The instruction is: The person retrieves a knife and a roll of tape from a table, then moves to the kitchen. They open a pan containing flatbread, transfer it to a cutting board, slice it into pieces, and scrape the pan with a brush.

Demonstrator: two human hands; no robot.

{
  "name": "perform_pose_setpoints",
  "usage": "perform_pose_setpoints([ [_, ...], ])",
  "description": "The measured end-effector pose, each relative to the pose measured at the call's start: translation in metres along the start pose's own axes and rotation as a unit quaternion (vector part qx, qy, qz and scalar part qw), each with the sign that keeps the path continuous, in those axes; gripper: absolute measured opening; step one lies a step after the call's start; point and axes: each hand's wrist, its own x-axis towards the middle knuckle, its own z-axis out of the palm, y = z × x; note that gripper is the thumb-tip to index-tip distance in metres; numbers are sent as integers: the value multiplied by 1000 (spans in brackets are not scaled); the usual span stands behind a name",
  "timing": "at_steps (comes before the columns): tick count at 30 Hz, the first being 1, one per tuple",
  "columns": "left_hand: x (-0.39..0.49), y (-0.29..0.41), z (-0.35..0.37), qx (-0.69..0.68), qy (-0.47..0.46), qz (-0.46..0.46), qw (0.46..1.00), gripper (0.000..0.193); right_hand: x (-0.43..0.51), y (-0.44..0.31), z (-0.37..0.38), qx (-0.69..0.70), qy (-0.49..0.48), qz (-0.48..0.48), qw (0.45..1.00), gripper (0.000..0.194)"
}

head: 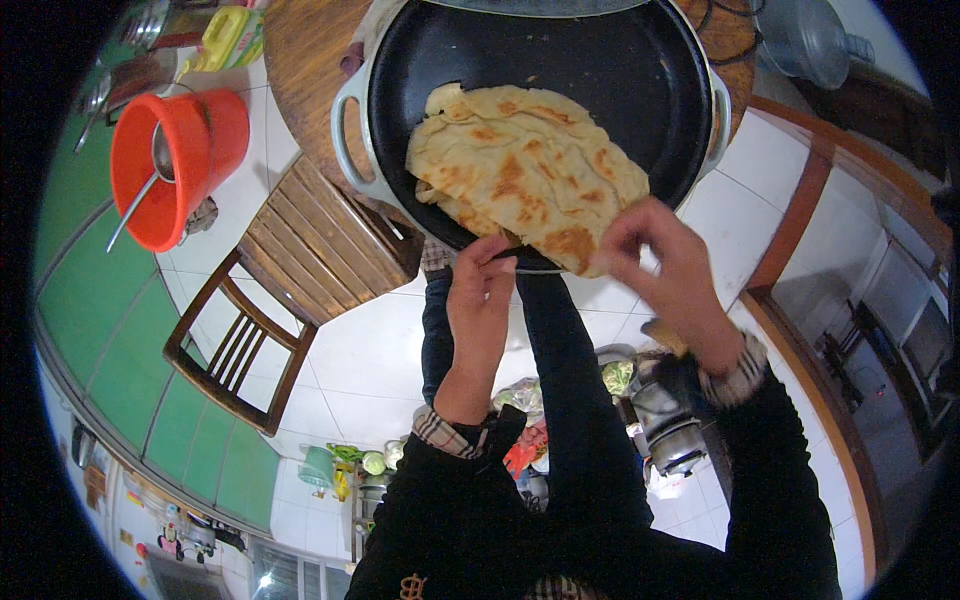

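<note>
A browned, folded flatbread (525, 165) lies in a wide black electric griddle pan (585, 52) with pale side handles. Its lower right end sticks out over the pan's near rim. My left hand (484, 300) is at the near rim, fingertips pinched on the lower edge of the bread. My right hand (671, 277) is at the bread's right end, thumb and forefinger curved and slightly blurred; whether they grip the edge is unclear.
The pan stands on a round wooden table (307, 67). A slatted wooden chair (322, 247) and a red bucket (180, 165) with a metal ladle (161, 154) are at left. A yellow oil jug (225, 37) is at upper left, a large clear water bottle (806, 37) at upper right.
</note>
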Motion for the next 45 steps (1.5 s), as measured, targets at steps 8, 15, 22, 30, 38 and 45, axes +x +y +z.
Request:
perform_pose_setpoints([
  [8, -7, -1, -4, 38, 14, -17, 999, 27, -61, -116, 5, 319, -38, -442, 837, 20],
  [15, -5, -1, -7, 28, -16, -10, 999, 29, -30, -137, 12, 514, 84, -564, 641, 24],
  [22, -1, 0, 0, -42, -8, -24, 999, 28, -17, -37, 10, 1, -2, -195, 981, 32],
  [30, 25, 16, -3, 48, 43, 51, 997, 27, 56, 45, 13, -383, 127, -67, 912, 50],
  [38, 18, 8, 9, 55, 70, 44, 995, 35, 108, 37, 16, -406, 112, -40, 906, 55],
  [45, 30, 10, -2, 123, 78, 75, 987, 39, 87, 35, 33, -400, 104, -62, 908, 65],
])
